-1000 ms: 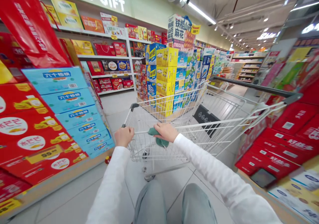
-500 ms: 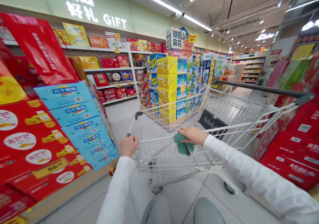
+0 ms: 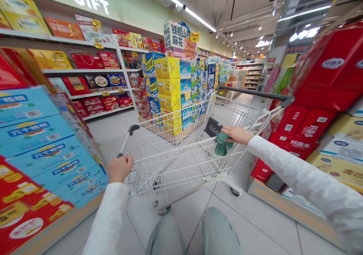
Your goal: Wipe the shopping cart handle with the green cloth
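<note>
A shopper's left hand (image 3: 119, 169) curls shut around the side rail (image 3: 124, 142) of a wire shopping cart (image 3: 161, 164), while the right hand (image 3: 237, 134) closes over a green cloth (image 3: 223, 144) at the cart's far side, the cloth hanging below the fingers. A black sign (image 3: 213, 127) on the cart sits just beside the right fingertips. Left of the left fingers, blue cartons (image 3: 48, 145) stack above red cartons (image 3: 17, 209). Well ahead of both hands rises a display of yellow boxes (image 3: 167, 90), with gift shelves (image 3: 85, 71) beyond the left fingers.
</note>
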Available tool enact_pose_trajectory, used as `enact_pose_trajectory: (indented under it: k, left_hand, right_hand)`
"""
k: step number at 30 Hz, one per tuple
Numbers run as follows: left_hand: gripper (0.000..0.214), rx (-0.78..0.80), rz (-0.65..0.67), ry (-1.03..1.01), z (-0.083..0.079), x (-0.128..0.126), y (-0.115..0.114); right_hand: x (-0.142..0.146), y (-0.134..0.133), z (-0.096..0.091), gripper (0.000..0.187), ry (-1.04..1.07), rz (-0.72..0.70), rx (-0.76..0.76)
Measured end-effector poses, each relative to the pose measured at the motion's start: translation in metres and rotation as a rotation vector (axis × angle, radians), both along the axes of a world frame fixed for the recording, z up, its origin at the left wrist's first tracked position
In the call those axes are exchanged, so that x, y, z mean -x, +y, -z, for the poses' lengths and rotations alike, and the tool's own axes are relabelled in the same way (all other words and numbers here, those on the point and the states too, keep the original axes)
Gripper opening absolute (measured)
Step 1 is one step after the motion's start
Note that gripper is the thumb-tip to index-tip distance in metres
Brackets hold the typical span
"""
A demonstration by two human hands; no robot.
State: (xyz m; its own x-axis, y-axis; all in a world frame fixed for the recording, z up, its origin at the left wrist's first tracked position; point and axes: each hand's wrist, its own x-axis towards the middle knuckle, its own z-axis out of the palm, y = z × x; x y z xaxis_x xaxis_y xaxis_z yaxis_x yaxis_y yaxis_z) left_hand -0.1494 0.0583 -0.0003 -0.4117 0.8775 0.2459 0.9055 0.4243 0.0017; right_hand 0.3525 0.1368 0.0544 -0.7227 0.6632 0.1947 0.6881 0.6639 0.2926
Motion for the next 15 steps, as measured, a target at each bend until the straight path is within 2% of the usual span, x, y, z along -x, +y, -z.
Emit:
enact_pose_trajectory:
  k: [9,15]
  left_hand:
    - [0.054,0.006,0.004,-0.007,-0.002,0.001,0.0]
    - [0.054,-0.006,0.004,0.002,0.0,0.0,0.002]
  right_hand:
    - [-0.058,0.004,-0.002,0.015,0.102,0.098,0.078]
    - [-0.068,0.009,0.003,0.011,0.195,0.1,0.124]
